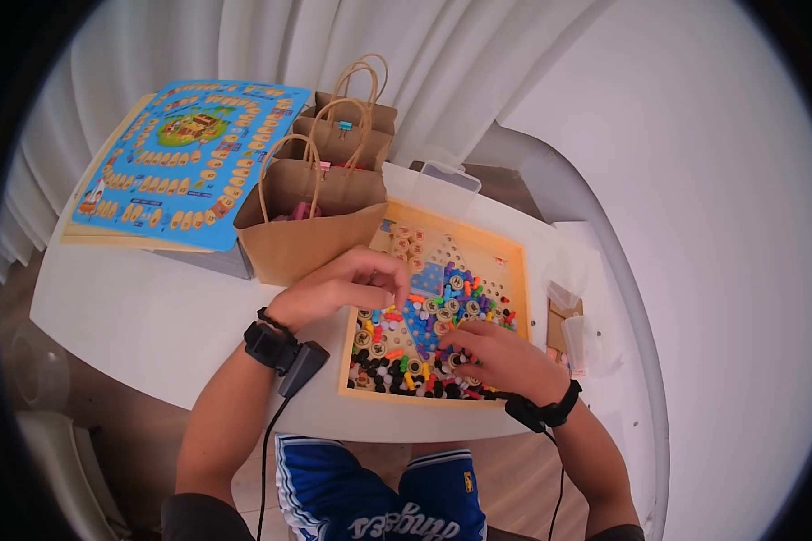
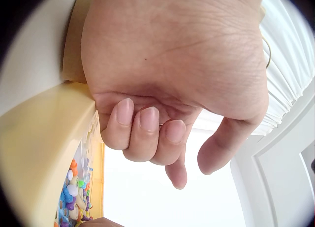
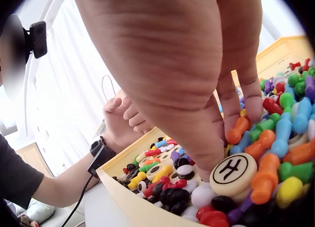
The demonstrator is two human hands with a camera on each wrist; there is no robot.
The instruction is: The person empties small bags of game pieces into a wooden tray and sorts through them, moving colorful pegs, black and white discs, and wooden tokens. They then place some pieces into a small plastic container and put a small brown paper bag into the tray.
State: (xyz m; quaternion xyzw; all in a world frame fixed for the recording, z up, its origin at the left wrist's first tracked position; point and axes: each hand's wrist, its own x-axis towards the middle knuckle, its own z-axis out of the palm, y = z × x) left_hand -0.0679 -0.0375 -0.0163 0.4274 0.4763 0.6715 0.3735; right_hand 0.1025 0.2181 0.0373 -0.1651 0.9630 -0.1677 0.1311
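Reaches with the right hand (image 1: 512,361) into the wooden game tray (image 1: 478,243) on the white bench (image 1: 135,298), fingertips down, presumably to get between small, tightly heaped pieces (image 3: 282,134). Cannot tell about this grip: perhaps pinching a piece, perhaps only touching. Has an orange peg (image 3: 238,130) right beside the fingertips, lying in the tray with long axis slanting from lower left to upper right in the right wrist view; cannot make out its head end. Before the thumb, shows 1 xiangqi piece (image 3: 233,175) with marked face tilted toward the camera, round and so without a long axis. Holds the left hand (image 1: 356,279) across the tray's left edge with 3 fingers curled loosely, thumb apart and nothing visible in the grip, probably to leave the right hand room.
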